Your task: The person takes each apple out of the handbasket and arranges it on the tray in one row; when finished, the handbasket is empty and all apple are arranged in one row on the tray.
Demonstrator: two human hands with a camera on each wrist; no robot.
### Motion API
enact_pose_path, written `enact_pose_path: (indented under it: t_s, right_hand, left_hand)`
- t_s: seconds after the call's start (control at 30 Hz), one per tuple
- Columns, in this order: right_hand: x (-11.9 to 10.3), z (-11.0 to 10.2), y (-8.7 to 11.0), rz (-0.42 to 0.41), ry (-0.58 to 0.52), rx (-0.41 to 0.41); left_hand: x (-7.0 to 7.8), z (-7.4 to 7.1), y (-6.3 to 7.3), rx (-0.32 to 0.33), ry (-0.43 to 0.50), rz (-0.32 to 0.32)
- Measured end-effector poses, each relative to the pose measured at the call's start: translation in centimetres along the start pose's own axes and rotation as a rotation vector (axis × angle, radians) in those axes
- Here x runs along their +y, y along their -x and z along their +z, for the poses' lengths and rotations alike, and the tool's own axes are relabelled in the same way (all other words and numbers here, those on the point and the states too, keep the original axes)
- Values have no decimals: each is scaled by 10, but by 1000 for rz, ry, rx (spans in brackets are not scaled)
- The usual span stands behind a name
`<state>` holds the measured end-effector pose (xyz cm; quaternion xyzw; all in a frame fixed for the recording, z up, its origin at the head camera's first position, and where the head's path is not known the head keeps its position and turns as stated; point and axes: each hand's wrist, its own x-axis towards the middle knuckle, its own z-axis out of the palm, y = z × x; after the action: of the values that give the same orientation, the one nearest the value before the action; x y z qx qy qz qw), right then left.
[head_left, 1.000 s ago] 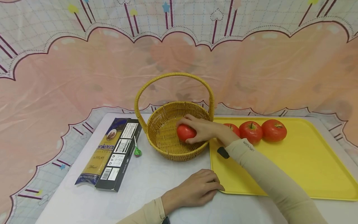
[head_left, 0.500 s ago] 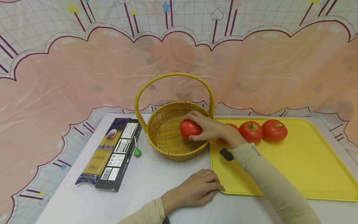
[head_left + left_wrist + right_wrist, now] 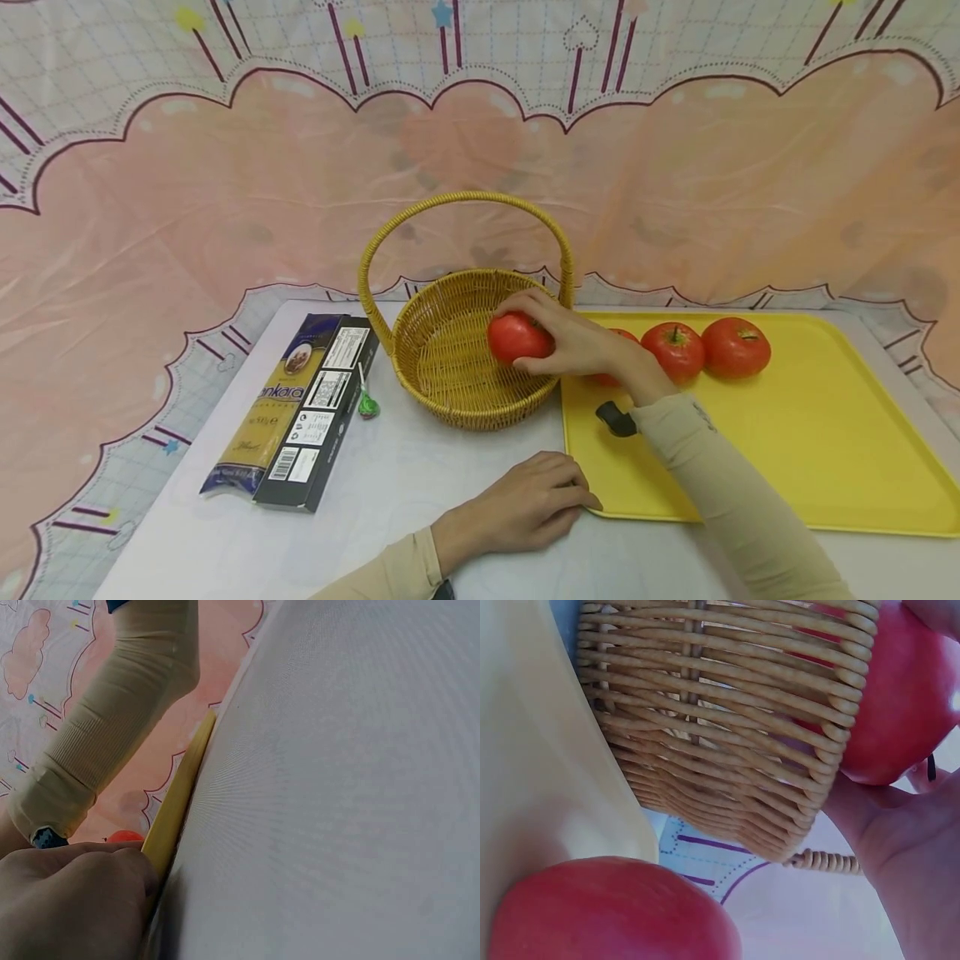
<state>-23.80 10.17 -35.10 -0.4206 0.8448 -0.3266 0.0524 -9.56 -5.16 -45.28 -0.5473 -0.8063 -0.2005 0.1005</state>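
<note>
My right hand point(image 3: 577, 337) holds a red apple point(image 3: 516, 337) between fingers and thumb, over the right part of the yellow wicker basket point(image 3: 438, 407). In the right wrist view that apple point(image 3: 911, 705) shows just past the basket's rim, partly behind the weave. My left hand point(image 3: 525, 507) grips the front left corner of the yellow tray point(image 3: 817, 450), knuckles up. From the left wrist, the curled fingers meet the tray's edge point(image 3: 174, 814). Two red apples, a middle one point(image 3: 672, 352) and a right one point(image 3: 736, 347), sit on the tray; a third is partly hidden behind my right wrist.
Left of the basket lie a green-wrapped lollipop point(image 3: 367, 406), a black box point(image 3: 294, 467) with white labels and a gold and blue packet point(image 3: 258, 425). The basket's tall handle point(image 3: 465, 197) arches above it. A patterned cloth point(image 3: 300, 183) hangs behind the table.
My right hand has moved right and slightly up with the apple, from deeper over the basket to near its right rim. My left hand stays at the tray's corner.
</note>
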Motion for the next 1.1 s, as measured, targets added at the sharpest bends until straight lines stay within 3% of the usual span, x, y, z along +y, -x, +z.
enact_pose_path:
  t_s: [0.23,0.63,0.83,0.97,1.1]
  right_hand:
    - [0,-6,11,6,-55,65]
    - [-3,-13,28,19,-93,121]
    - [-22,-20,38,-6,-91,162]
    - [-36,-24,46,25,-110,174]
    - [-26,-21,53,65,-118,190]
  left_hand:
    - [0,-1,-1,6,30,-2]
    - [1,-1,-1,-8,3,-6]
    - [1,-1,-1,-3,2,-2]
    - [1,-1,-1,-6,6,-6]
    - [1,-1,-1,-8,7,-11]
